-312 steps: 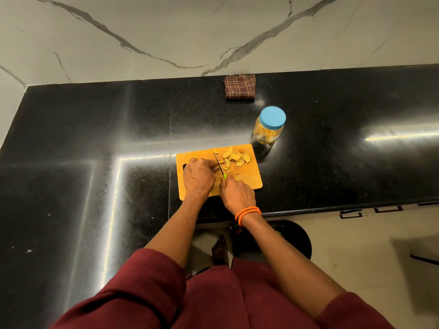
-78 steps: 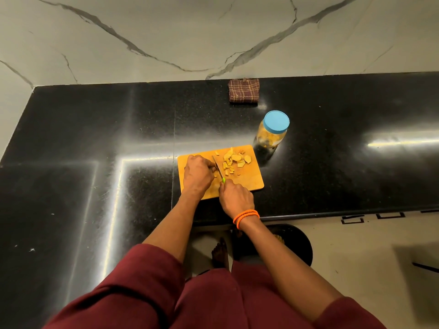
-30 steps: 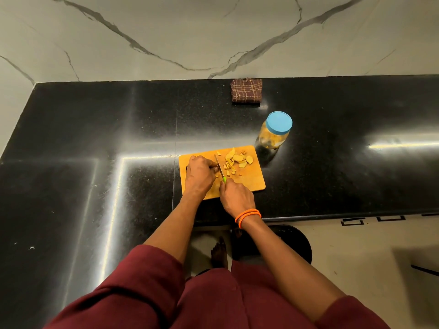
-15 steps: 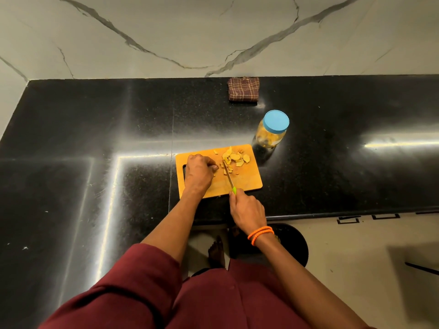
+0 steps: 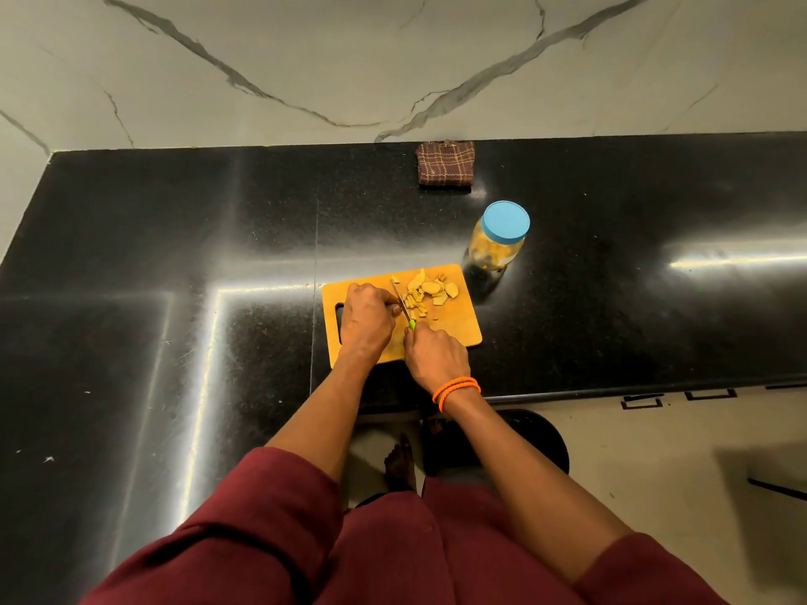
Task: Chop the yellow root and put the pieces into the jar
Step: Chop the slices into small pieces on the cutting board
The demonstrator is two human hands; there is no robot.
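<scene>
On cutting board [image 5: 458, 329]: right hand [image 5: 436, 353] fingers wrapped round knife [image 5: 404, 305]; left hand [image 5: 367, 320] fingers curled, pinning root, mostly hidden; cut pieces [image 5: 425, 294] beside blade.

Home kitchen, black counter [image 5: 174, 255], marble backsplash [image 5: 305, 58]

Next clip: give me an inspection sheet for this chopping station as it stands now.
Surface: black countertop, glossy.
Job's things: cutting board with cut root pieces; knife; jar upright, blue lid on, beside the board.
Clutter: checked cloth near the wall.
Grippers: left hand curled beside the blade, what it holds hidden; right hand grips the knife.
Cables: nothing seen.
Surroundings: marble wall, tiled floor.
</scene>
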